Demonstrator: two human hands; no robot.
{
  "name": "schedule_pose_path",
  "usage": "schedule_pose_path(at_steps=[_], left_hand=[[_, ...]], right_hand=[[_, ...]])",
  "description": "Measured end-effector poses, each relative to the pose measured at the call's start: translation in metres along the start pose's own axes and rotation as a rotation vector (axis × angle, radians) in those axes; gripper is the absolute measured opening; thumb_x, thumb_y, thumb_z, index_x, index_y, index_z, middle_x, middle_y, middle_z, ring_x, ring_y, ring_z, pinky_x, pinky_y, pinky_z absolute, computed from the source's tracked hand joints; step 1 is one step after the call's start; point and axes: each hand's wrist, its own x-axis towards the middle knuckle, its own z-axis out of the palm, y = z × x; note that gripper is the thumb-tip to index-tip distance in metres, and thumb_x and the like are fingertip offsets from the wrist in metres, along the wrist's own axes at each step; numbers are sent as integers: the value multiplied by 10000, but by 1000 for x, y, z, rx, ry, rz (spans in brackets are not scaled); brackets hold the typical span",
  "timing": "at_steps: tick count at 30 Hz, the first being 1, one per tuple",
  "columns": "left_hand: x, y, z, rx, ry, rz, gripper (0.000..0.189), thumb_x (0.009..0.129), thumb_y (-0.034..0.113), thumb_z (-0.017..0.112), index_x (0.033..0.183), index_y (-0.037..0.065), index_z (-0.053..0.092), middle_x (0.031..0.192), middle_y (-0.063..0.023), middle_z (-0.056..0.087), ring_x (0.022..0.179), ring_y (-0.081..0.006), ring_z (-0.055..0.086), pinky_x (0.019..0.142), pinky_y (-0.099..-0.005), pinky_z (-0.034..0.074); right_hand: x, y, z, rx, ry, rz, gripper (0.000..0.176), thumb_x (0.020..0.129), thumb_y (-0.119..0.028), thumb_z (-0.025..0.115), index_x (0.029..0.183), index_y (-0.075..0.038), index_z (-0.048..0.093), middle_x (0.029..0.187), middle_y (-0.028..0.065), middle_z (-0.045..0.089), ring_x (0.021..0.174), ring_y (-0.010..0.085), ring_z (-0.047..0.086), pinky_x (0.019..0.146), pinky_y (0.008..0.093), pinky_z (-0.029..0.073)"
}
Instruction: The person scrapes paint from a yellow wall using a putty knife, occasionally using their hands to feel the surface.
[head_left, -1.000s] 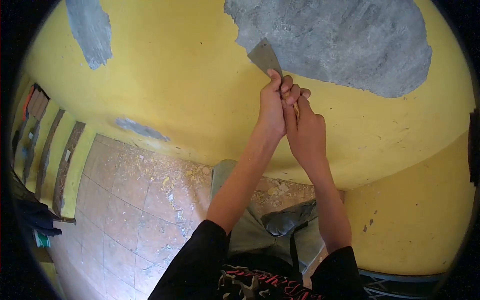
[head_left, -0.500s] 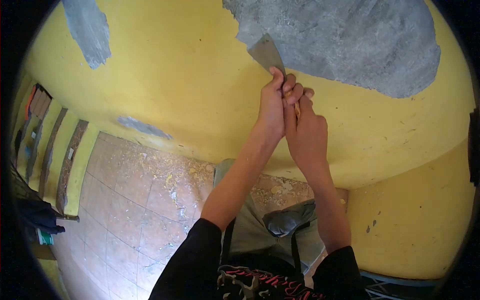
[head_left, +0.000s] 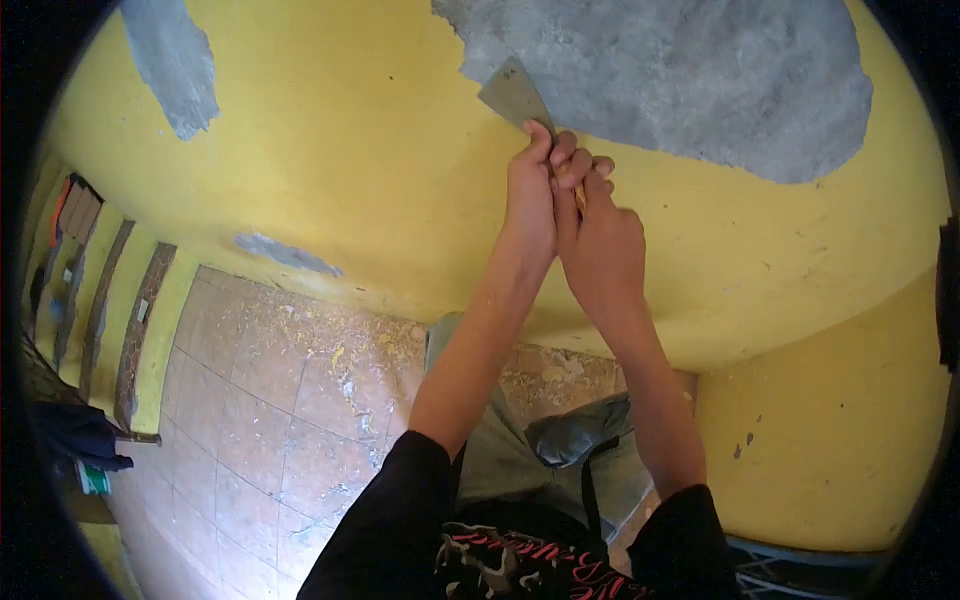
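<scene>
Both my hands grip one scraper [head_left: 514, 93], a flat, flared metal blade on a handle mostly hidden by my fingers. My left hand [head_left: 535, 185] is closed near the blade, its thumb lying along the base of the metal. Behind it my right hand [head_left: 604, 240] is wrapped round the handle, a bit of which shows orange-brown between the fingers. The blade lies against the yellow wall [head_left: 330, 130], at the lower left border of a large bare grey patch [head_left: 680, 80] where the paint is gone.
Smaller grey patches, one upper left [head_left: 178, 70] and one low on the wall [head_left: 288, 254], also show. Paint flakes litter the tiled floor [head_left: 240, 400]. Yellow steps or shelves [head_left: 145, 310] stand at the left, with dark cloth [head_left: 80, 432] below. A side wall [head_left: 810, 430] rises at the right.
Both hands and the scraper have shifted slightly up and left in view, with the blade still along the grey patch's border. The grip looks the same.
</scene>
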Motion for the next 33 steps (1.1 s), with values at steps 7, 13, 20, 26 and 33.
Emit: schedule_pose_path(at_steps=[7,13,20,26,33], left_hand=[[-12,2,6,-25,122,13,539,990,558,264,642,154,345,510,-8,310,732,-247,487,655,-340,411],[-9,11,2,-137,-60,-71,546,998,539,251,623,154,347,497,-12,313,691,-242,462,648,-350,415],[4,9,6,-102,-37,-49,548,997,543,250,618,161,354,488,-16,308,665,-233,451,695,-332,405],[10,6,5,-24,7,-18,534,988,557,272,631,170,360,509,-8,331,729,-243,488,702,-368,421],[-8,9,29,16,208,34,541,982,575,260,644,165,360,514,-6,342,732,-251,496,662,-377,423]], right_hand=[[11,-16,-1,-66,-39,23,250,938,-238,536,1071,-27,557,715,211,626,575,410,601,518,482,465],[1,-22,-9,15,-13,0,259,929,-284,529,1047,-56,557,608,220,596,563,416,610,513,508,477],[1,-19,-16,7,-79,74,256,927,-288,533,1022,-53,567,631,218,608,589,420,617,514,503,480],[4,-12,-17,33,-51,0,296,929,-301,531,1074,-49,584,644,225,616,601,418,628,516,502,488],[22,-22,-11,-50,-35,-3,291,935,-275,528,1081,-29,585,712,219,627,600,419,610,544,495,467]])
